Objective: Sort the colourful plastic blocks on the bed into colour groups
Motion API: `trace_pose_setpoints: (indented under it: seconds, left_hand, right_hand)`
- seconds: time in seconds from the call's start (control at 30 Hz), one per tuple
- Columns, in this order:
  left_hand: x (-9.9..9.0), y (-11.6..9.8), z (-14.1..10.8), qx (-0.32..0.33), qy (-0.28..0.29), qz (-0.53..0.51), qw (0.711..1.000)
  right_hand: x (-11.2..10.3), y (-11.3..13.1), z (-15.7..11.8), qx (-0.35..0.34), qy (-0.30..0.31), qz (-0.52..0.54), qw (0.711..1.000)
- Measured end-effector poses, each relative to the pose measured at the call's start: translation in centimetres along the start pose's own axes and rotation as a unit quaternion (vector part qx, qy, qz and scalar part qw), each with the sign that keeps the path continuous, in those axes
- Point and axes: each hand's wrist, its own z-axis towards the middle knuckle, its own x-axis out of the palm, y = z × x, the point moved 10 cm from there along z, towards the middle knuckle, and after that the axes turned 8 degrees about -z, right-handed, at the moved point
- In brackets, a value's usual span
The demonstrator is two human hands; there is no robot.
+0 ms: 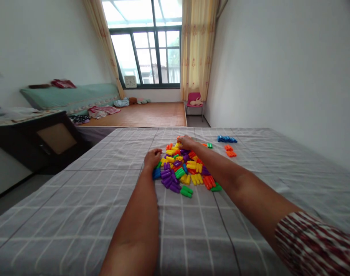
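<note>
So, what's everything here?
Plastic pieces: many, multicoloured, central pile
Checked cloth: one, grey, beneath pieces
Blue group: several, blue, cloth's right
Orange group: several, orange, pile's right
Window: one, dark-framed, back
Curtains: two, yellow, beside window
Clock: one, white, window's left
Platform: one, brown, below window
Fabrics: several, mixed, platform's left
Cover: one, mint, back left
Chair: one, pink, platform's right
Cabinet: one, dark, left
Sleeve: one, maroon-white, right
Left hand: one, bare, pile's left
Right hand: one, bare, pile's far edge

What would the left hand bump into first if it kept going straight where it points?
Probably the yellow blocks just to the right of the left hand, though depth is unclear and the orange block behind them might come first.
</note>
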Motion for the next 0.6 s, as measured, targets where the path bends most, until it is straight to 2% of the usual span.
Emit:
trace_pose_setpoints:
  seconds: [0.1, 0.2, 0.27, 0.33, 0.4, 0.47, 0.53, 0.6]
  left_hand:
    - [-0.2, -0.1, -0.1, 0.006, 0.0, -0.002, 1.0]
    - [-0.2, 0.1, 0.0, 0.005, 0.002, -0.007, 1.0]
    - [-0.2, 0.3, 0.2, 0.007, 0.001, -0.004, 1.0]
    - [-0.3, 0.5, 0.4, 0.009, -0.002, 0.005, 1.0]
    - [-0.3, 0.7, 0.7, 0.01, -0.005, 0.011, 1.0]
    - [-0.2, 0.8, 0.9, 0.006, -0.001, 0.009, 1.0]
    - [-0.1, 1.0, 1.0, 0.002, 0.006, 0.005, 1.0]
    - [0.0, 1.2, 1.0, -0.003, 0.012, 0.003, 1.0]
  right_hand:
    - [-2.1, -0.5, -1.0, 0.022, -0.067, 0.03, 0.997]
    - [-4.7, -2.4, -2.8, 0.005, -0.141, 0.104, 0.985]
    - [-6.3, -5.3, -5.1, -0.012, -0.175, 0.155, 0.972]
    - [-7.3, -9.7, -8.3, 0.0, -0.192, 0.203, 0.96]
    - [-7.3, -14.2, -12.2, 0.031, -0.17, 0.248, 0.953]
    - [-6.4, -17.2, -16.0, 0.038, -0.099, 0.282, 0.954]
    - [-5.1, -18.6, -19.4, 0.03, -0.024, 0.292, 0.956]
    - [-3.8, -18.9, -21.9, 0.018, 0.038, 0.286, 0.957]
